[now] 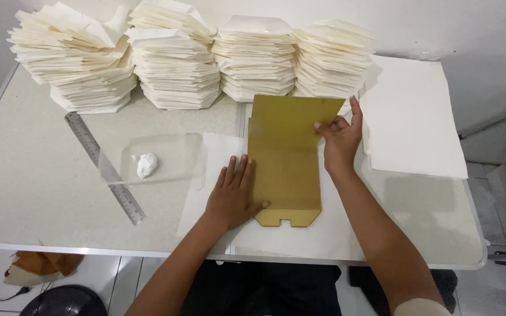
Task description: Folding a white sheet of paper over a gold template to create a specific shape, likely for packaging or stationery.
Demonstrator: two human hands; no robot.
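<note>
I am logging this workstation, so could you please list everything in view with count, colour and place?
gold card template: one, gold-brown, table centre, on white sheets
stacks of folded paper: four, cream, along the table's far edge
pile of flat sheets: one, white, table right
steel ruler: one, grey, table left, lying diagonally
clear plastic sheet: one, transparent, partly over the ruler
white lump: one, on the plastic sheet
table: one, pale grey
left hand: flat, at the template's left edge
right hand: on the template's upper right edge
</note>
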